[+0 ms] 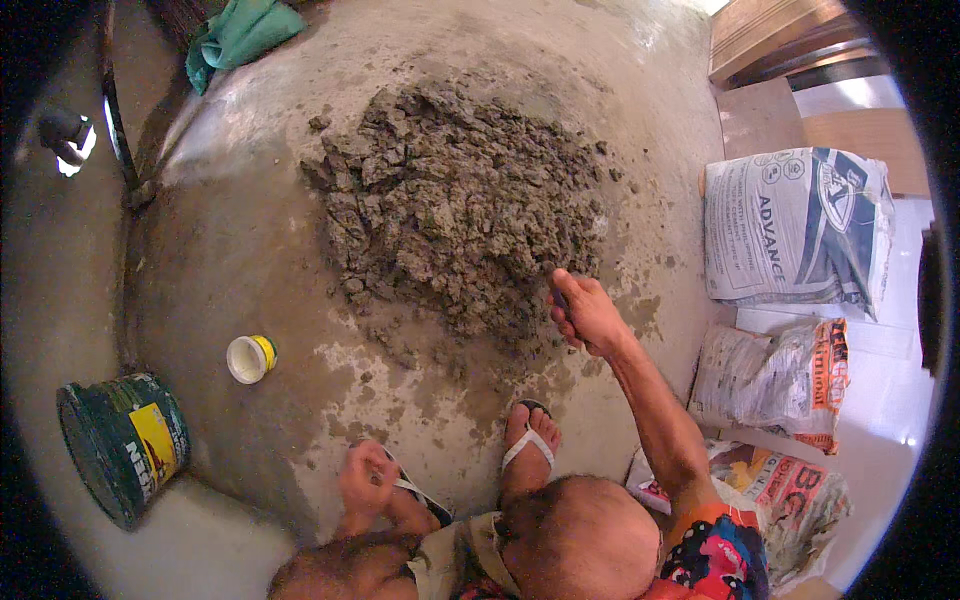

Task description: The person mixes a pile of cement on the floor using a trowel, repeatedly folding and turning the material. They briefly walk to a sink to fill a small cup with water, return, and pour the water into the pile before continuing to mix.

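Gripping dark handle (557, 289) | right hand (594, 318) | lumpy grey-brown mound (450, 205) | concrete floor (600, 410)

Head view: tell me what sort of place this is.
Probably a room under construction or renovation: a large heap of wet, mortar-like mix lies straight on the bare floor, a big white-and-blue sack stands on the right, and a dark green bucket is at left.
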Demonstrator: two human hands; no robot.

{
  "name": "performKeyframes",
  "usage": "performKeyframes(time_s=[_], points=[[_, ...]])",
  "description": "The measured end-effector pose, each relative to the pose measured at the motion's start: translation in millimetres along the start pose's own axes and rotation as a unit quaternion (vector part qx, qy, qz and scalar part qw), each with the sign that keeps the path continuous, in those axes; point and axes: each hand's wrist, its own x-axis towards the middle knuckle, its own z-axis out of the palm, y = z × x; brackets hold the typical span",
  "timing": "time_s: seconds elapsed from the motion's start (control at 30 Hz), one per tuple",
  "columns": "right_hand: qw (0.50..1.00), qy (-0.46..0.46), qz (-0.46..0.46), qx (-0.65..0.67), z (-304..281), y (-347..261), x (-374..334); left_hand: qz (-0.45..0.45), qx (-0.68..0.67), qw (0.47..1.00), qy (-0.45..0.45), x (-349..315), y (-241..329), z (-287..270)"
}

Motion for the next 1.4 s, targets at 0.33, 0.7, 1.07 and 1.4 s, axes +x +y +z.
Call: performKeyframes(time_s=[0.33, 0.7, 1.07, 1.4], points=[[0.968, 0.187, -0.157, -0.064, -19.8, -29.3, -68.2, 0.062, 0.130, 0.988, -0.045, -16.3, -9.8, 36.2], [0.820, 0.247, -0.099, -0.507, 23.1, 82.9, 8.1, 0.081, 0.123, 0.988, -0.040, -2.3, 4.8, 40.5], [0.924, 0.225, -0.144, -0.275, -16.9, 37.4, -142.5, 0.098, 0.157, 0.983, -0.004, -13.2, -16.6, 30.7], [0.884, 0.166, -0.161, -0.407, 20.3, -7.4, -47.4, 0.106, 0.140, 0.984, -0.013, -4.5, -8.6, 33.1]])
